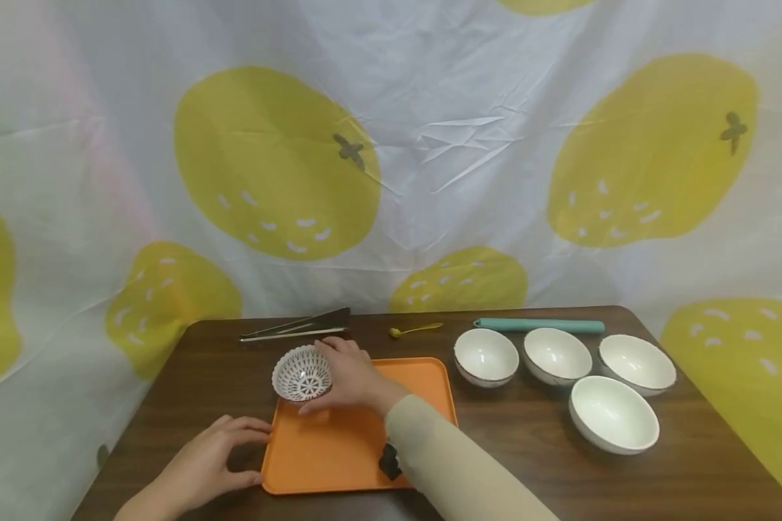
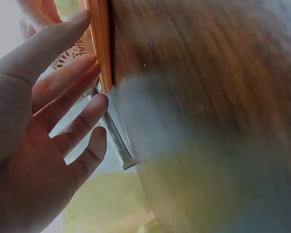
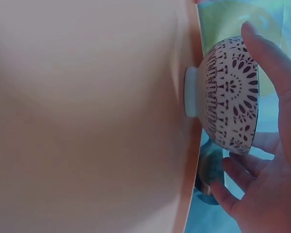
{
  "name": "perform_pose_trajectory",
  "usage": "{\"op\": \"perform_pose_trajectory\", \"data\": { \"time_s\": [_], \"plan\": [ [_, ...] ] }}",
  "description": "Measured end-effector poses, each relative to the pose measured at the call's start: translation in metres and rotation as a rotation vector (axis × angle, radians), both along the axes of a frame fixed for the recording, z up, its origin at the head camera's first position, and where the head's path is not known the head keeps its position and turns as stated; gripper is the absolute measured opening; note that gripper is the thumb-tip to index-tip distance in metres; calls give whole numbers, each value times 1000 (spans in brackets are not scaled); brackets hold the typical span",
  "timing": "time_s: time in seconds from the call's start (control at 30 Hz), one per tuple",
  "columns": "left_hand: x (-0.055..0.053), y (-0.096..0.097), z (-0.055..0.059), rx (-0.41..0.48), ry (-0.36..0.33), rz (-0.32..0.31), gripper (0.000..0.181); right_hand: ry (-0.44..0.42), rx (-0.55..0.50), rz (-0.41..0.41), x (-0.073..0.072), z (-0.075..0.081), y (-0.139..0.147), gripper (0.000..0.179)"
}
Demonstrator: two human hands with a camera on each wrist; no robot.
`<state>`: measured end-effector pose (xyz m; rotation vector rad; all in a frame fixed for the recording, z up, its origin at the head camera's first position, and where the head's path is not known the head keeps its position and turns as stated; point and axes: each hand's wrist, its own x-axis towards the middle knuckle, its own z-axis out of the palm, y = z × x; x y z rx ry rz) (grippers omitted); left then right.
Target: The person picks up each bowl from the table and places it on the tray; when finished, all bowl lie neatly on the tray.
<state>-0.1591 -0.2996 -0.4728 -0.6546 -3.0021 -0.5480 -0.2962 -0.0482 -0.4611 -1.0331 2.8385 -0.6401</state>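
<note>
While the open left hand (image 1: 211, 456) steadies the flat orange plastic tray (image 1: 339, 456), right hand (image 1: 352, 380) gripping the small patterned ceramic bowl (image 1: 302, 373), foot on tray corner.

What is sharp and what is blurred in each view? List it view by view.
Head view: even light, sharp; patterned bowl, orange tray and four white bowls read clearly, with soft shadows under them. Left wrist view: the wooden table is smeared by motion blur, the left hand soft and close. Right wrist view: the tray washes out pale; the bowl's pattern stays crisp beside the right hand.
</note>
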Motion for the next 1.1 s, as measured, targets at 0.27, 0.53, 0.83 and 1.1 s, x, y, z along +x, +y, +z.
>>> {"op": "perform_pose_trajectory", "data": {
  "time_s": [0.27, 0.53, 0.83, 1.1],
  "plan": [
    [-3, 1, 3, -13, 12, -2, 43, 13, -62, 5, 10, 7, 40, 113],
    [-4, 2, 4, -26, -1, 3, 43, 34, -100, 3, 25, 15, 100, 86],
    [-4, 3, 1, -35, -56, 13, 46, 161, -123, -67, 47, 20, 168, 76],
    [-1, 7, 4, -4, -75, 30, 47, 283, -199, -111, 62, 15, 215, 67]
  ]
}}
